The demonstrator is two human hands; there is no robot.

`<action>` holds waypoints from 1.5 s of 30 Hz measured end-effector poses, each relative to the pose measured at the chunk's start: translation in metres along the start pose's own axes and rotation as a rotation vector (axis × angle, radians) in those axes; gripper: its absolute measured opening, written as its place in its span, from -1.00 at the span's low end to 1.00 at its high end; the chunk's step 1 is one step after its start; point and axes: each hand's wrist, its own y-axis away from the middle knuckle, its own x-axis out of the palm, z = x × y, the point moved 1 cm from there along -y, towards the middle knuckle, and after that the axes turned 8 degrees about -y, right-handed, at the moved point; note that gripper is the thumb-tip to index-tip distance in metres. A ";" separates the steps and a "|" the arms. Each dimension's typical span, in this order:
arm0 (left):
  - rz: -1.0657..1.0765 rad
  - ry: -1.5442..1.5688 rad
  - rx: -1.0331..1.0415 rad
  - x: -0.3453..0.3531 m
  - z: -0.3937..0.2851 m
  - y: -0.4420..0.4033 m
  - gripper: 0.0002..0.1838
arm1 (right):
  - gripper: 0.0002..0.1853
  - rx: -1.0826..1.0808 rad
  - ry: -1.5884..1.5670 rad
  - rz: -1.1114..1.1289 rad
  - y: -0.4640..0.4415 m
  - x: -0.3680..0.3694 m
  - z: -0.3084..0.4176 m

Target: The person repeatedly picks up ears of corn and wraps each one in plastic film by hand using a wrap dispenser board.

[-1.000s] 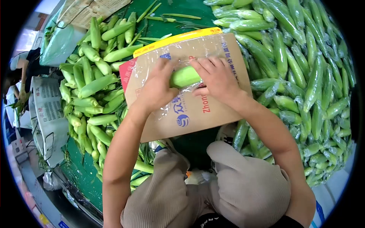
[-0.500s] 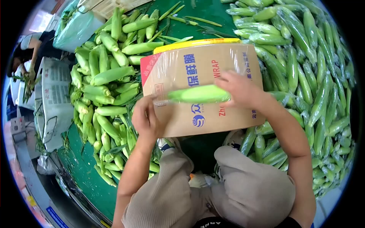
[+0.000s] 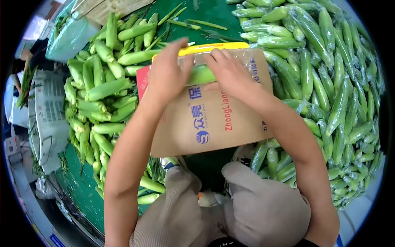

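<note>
A green corn cob [image 3: 201, 75] lies across the upper part of a brown cardboard box [image 3: 177, 138] with blue and red print. My right hand [image 3: 230, 75] is closed over the cob's right end. At its left end is my left hand [image 3: 169, 73], blurred, with fingers apart and pointing up toward the yellow strip [image 3: 214, 48] on the box's far edge. Clear film shows near that edge.
Unwrapped cobs [image 3: 108, 89] are heaped on the left, film-wrapped cobs [image 3: 306, 74] on the right, over a green surface [image 3: 205, 14]. White crates [image 3: 51, 119] stand at the far left, with another person's arm [image 3: 25, 61] beyond.
The cob and both hands have moved up the box toward the yellow strip. My left hand has come from the box's left side to the cob's left end, its fingers now spread.
</note>
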 end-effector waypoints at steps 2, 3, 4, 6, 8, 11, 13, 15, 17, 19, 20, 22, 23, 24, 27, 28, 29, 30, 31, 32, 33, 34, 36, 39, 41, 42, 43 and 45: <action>0.067 -0.443 0.310 0.006 -0.023 0.029 -0.30 | -0.20 0.071 -0.111 0.022 -0.008 0.009 -0.015; 0.054 -0.557 0.348 0.011 -0.026 0.038 -0.27 | -0.27 0.113 -0.223 -0.015 -0.009 0.014 -0.021; 0.028 -0.651 0.391 0.017 -0.030 0.044 -0.24 | -0.30 0.089 -0.407 0.114 -0.012 0.003 -0.018; 0.132 -0.753 0.381 0.005 -0.034 0.047 -0.26 | -0.34 0.115 -0.756 0.343 -0.008 -0.015 -0.013; 0.113 -0.489 0.379 0.008 -0.030 0.058 -0.35 | -0.28 0.171 -0.560 0.619 -0.012 -0.030 -0.008; 0.360 -0.282 0.123 0.013 -0.043 0.072 -0.37 | -0.29 0.004 -0.514 0.432 -0.039 0.012 -0.039; 0.539 -0.217 0.084 0.006 -0.054 0.067 -0.35 | -0.24 -0.172 -0.379 0.211 -0.027 0.057 -0.049; 0.674 -0.141 0.028 0.004 -0.070 0.068 -0.34 | -0.17 -0.109 0.018 0.289 0.000 0.053 -0.020; 0.757 -0.108 0.031 0.004 -0.061 0.085 -0.33 | -0.12 -0.090 -0.048 0.322 0.011 0.046 -0.014; 0.790 0.053 0.052 0.001 -0.057 0.114 -0.28 | -0.08 -0.090 -0.082 0.343 0.011 0.038 -0.006; 1.000 0.077 0.054 -0.003 -0.050 0.126 -0.28 | -0.06 -0.069 -0.108 0.341 0.013 0.036 -0.002; 1.321 0.006 0.144 -0.007 -0.070 0.155 -0.30 | -0.05 -0.053 -0.148 0.353 0.014 0.040 -0.004; 1.552 0.080 0.120 0.000 -0.074 0.166 -0.41 | -0.06 -0.113 -0.093 0.210 0.017 0.045 -0.001; 1.725 0.226 0.099 0.003 -0.074 0.178 -0.41 | -0.07 -0.161 -0.038 0.068 0.026 0.050 0.003; 1.690 0.533 0.018 0.005 -0.042 0.220 -0.39 | -0.15 -0.161 -0.474 0.396 0.087 0.023 0.065; 1.675 0.599 -0.120 -0.008 -0.040 0.207 -0.38 | -0.11 -0.069 -0.519 0.610 0.104 -0.003 0.089; 1.503 0.464 -0.163 -0.019 -0.031 0.204 -0.35 | 0.00 -0.044 -0.688 0.813 0.121 -0.014 0.105; 1.351 0.325 -0.192 -0.031 -0.023 0.200 -0.32 | 0.06 0.013 -0.703 0.915 0.141 -0.020 0.118; 1.174 0.346 -0.084 -0.050 -0.015 0.186 -0.39 | 0.02 0.277 -0.937 0.973 0.141 -0.020 0.125; 1.002 0.366 0.044 -0.068 -0.013 0.169 -0.45 | -0.04 0.315 -0.970 0.862 0.149 0.000 0.121; 0.949 0.426 -0.146 -0.090 -0.012 0.157 -0.51 | -0.06 0.409 -1.157 0.697 0.155 0.008 0.122; 0.889 0.483 -0.327 -0.107 -0.009 0.143 -0.56 | -0.08 0.500 -1.331 0.515 0.155 0.013 0.120; 0.564 0.591 -0.157 -0.120 -0.014 0.131 -0.65 | -0.11 0.601 -1.673 0.263 0.152 0.016 0.120; -0.359 1.293 -0.141 -0.066 -0.072 0.134 -0.70 | -0.18 0.759 -2.290 -0.270 0.129 0.033 0.119; 0.078 1.015 0.514 -0.052 -0.084 0.126 -0.61 | -0.21 0.709 -2.589 -0.417 0.110 0.031 0.083; 0.000 0.754 0.701 -0.044 -0.111 0.131 -0.65 | -0.22 0.705 -2.736 -0.486 0.108 0.031 0.071; -0.060 0.506 0.890 -0.032 -0.117 0.134 -0.71 | -0.24 0.678 -2.804 -0.441 0.101 0.017 0.089; -0.087 0.192 1.000 -0.007 -0.092 0.134 -0.71 | -0.28 0.585 -2.946 -0.363 0.087 -0.016 0.125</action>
